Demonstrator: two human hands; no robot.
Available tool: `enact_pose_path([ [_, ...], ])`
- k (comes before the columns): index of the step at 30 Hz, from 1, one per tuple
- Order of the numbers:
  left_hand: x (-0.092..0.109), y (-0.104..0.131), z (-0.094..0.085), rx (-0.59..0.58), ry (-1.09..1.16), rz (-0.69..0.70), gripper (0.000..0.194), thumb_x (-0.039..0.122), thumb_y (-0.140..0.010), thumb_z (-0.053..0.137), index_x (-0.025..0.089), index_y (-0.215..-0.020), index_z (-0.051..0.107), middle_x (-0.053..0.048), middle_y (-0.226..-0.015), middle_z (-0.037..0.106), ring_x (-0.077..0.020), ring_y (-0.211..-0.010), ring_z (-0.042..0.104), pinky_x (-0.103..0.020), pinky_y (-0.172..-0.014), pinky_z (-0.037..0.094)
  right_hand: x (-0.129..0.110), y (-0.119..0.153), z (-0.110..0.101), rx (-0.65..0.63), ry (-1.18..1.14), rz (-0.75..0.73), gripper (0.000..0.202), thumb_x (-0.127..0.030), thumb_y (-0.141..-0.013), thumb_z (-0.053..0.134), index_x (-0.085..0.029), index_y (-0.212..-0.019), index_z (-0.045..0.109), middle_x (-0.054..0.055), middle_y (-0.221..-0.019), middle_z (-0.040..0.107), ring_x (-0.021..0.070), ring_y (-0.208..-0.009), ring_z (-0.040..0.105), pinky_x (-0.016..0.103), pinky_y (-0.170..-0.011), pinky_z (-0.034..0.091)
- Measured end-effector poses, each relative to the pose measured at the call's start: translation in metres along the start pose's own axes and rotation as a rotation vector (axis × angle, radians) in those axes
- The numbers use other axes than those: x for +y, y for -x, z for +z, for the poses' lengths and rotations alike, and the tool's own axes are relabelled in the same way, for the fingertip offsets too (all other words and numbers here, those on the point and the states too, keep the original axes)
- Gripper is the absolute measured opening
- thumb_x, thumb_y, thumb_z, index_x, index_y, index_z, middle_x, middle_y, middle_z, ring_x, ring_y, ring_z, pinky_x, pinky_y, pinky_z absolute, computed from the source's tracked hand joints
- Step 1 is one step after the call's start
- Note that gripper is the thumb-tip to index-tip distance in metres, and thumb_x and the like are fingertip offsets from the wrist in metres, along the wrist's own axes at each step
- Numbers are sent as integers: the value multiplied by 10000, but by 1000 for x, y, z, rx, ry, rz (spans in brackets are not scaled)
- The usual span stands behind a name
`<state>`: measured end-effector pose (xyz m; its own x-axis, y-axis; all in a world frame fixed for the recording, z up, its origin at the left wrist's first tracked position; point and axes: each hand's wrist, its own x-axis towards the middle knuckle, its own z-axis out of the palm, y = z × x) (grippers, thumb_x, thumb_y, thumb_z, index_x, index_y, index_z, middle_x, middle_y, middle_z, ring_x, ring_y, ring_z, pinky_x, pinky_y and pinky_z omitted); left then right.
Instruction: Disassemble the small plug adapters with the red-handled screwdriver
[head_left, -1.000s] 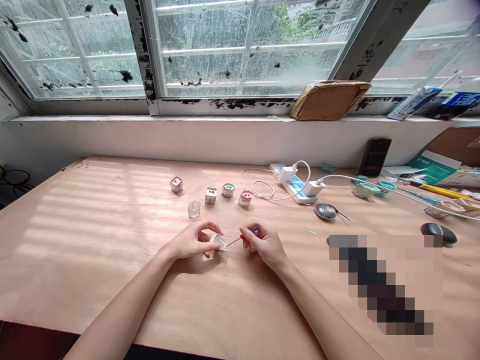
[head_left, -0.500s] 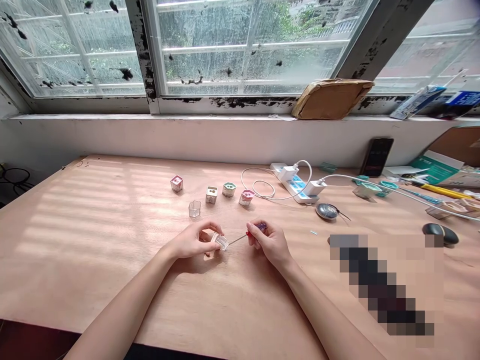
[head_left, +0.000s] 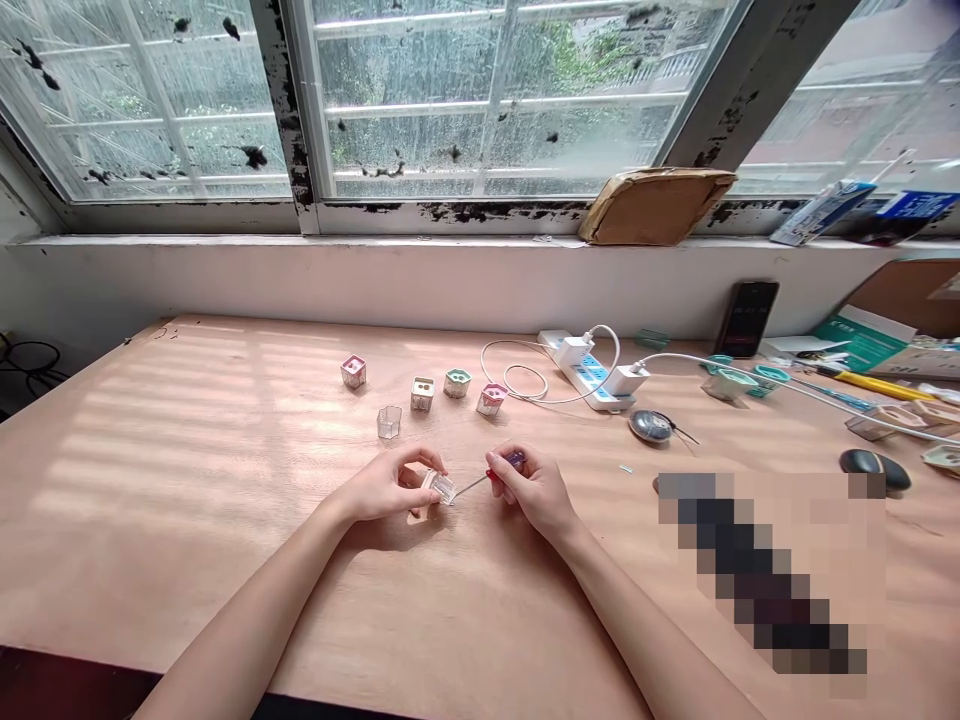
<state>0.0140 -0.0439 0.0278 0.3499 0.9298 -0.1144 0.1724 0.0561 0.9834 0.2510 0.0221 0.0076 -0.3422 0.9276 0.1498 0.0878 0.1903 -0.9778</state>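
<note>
My left hand [head_left: 397, 485] is closed around a small clear plastic container [head_left: 442, 488], tipped on its side just above the table, its end facing right. Between the thumb and fingers of my right hand [head_left: 529, 485] is a screwdriver [head_left: 504, 467] with a red and dark purple handle. Its thin metal shaft points down-left, and the tip is at the container's right end; whether it goes inside I cannot tell. Beyond my hands stands another clear container [head_left: 389, 422]. Near it are small boxes with coloured tops: a cream one [head_left: 422, 394], a green one [head_left: 457, 383] and pink ones [head_left: 492, 399].
A white power strip [head_left: 589, 372] with plugged-in chargers and a looping cable lies at the back. A silver mouse [head_left: 652, 427], a black mouse [head_left: 875, 470] and a propped phone [head_left: 747, 318] are to the right. Pixelation covers part of the right tabletop.
The screwdriver and my right hand have shifted slightly left, toward the container. My left hand keeps its hold almost unmoved. The whole view has tilted a little.
</note>
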Motion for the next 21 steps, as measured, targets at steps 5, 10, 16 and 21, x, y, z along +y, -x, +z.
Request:
enact_pose_path([
  [5, 0, 0, 0, 6, 49, -5, 358, 377, -812, 768, 192, -1067, 598, -21, -916, 677, -117, -646, 630, -223, -567, 504, 0, -1, 0, 1, 14, 17, 482, -645, -809, 701, -186, -704, 592, -10, -522, 563, 103, -421, 450, 230, -407, 355],
  [10, -3, -1, 0, 41, 133, -19, 406, 374, -778, 809, 195, -1067, 587, -43, -965, 680, -149, -692, 686, -243, -568, 553, 1, -1, 1, 5, 15, 28, 497, -663, -791, 710, -188, -704, 592, -13, -524, 556, 111, -428, 463, 232, -406, 370],
  [16, -2, -2, -1, 117, 206, 31, 439, 403, -751, 836, 180, -1033, 584, -66, -1007, 654, -245, -864, 744, -258, -562, 604, 2, -2, 0, 18, -27, 38, 497, -657, -779, 727, -184, -699, 594, -18, -512, 551, 101, -412, 443, 227, -397, 349],
  [21, 1, -3, -2, 124, 211, 55, 447, 419, -753, 831, 162, -1027, 589, -79, -1100, 616, -227, -849, 744, -255, -563, 616, 3, -3, -1, 33, -84, 55, 477, -634, -774, 742, -186, -707, 593, -28, -500, 536, 97, -400, 428, 230, -395, 334],
])
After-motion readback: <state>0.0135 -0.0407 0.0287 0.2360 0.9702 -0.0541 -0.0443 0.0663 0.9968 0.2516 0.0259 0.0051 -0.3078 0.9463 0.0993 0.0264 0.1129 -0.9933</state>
